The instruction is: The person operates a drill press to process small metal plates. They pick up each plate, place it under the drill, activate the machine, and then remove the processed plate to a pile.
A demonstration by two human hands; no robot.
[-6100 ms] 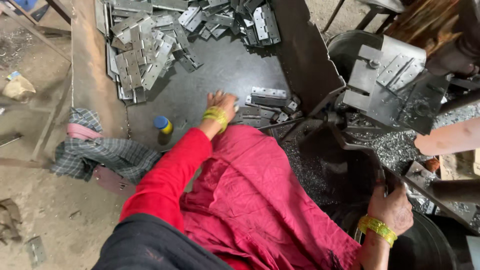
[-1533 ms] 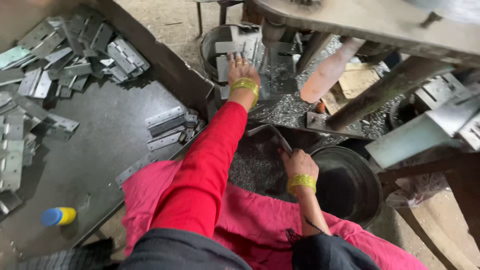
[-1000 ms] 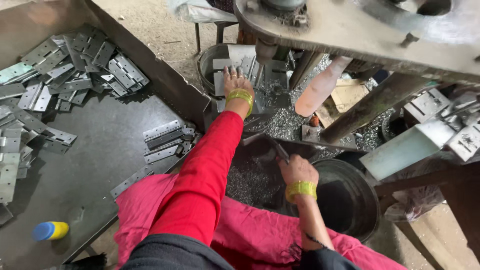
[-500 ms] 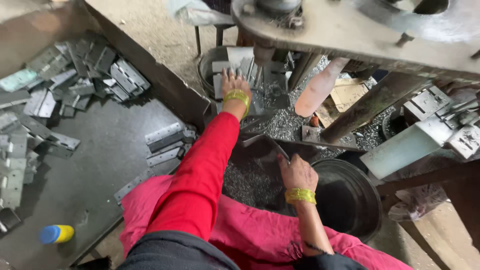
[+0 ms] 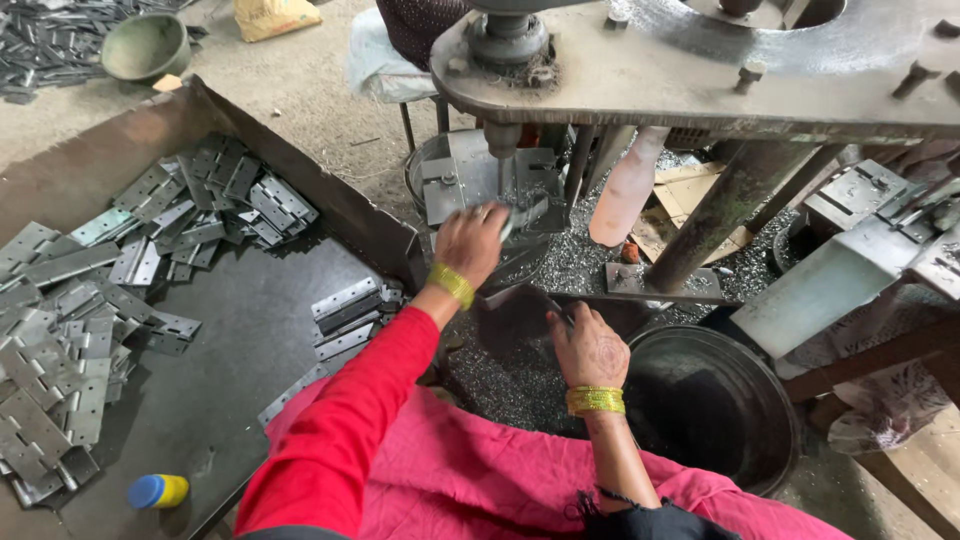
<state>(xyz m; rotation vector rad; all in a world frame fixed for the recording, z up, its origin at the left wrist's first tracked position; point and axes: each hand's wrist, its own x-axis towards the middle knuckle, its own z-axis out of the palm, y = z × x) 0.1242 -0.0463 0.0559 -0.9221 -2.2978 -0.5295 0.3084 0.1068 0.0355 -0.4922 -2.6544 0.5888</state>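
My left hand (image 5: pixel 470 243) reaches forward under the grey press machine (image 5: pixel 700 70). Its fingers close on a small grey metal hinge plate (image 5: pixel 527 212) at the die block (image 5: pixel 470 180), just below the ram. My right hand (image 5: pixel 590 347) rests on the rim of a dark chute (image 5: pixel 520 310) strewn with metal chips. Its fingers curl on a thin dark rod (image 5: pixel 560 314). Both wrists wear yellow bangles, and a red sleeve covers the left arm.
At the left, a rusty steel tray (image 5: pixel 240 330) holds several loose hinge plates (image 5: pixel 120 290), a small stack (image 5: pixel 350 310) and a blue-and-yellow bottle (image 5: pixel 157 490). A black round tub (image 5: pixel 720 400) stands at the right. A pink bottle (image 5: pixel 625 190) leans by the machine's leg.
My left hand has slid a little left on the die block, with a hinge plate now at its fingertips. My right hand stays on the chute rim.
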